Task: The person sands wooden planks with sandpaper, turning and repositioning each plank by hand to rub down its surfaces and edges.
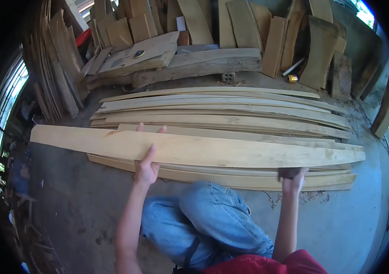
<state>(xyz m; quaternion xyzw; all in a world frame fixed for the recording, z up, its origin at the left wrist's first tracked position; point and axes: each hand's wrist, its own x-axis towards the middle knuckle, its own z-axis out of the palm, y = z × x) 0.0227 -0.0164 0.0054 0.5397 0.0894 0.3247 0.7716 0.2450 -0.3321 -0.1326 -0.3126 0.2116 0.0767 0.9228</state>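
A long, pale wooden board lies crosswise in front of me, its left end narrower and reaching far to the left. My left hand is closed around its left half, thumb on the face and fingertips showing past the far edge. Under the right part of the near edge, my right hand grips a small dark brown block, perhaps a sanding block. Whether the block touches the board I cannot tell. More boards lie beneath and on the near side of the held one.
Several long boards are spread on the concrete floor beyond. A thick rough plank stands behind them with a tape measure on a slab. Wood pieces lean at the back, near a yellow tape roll. My knees are close below.
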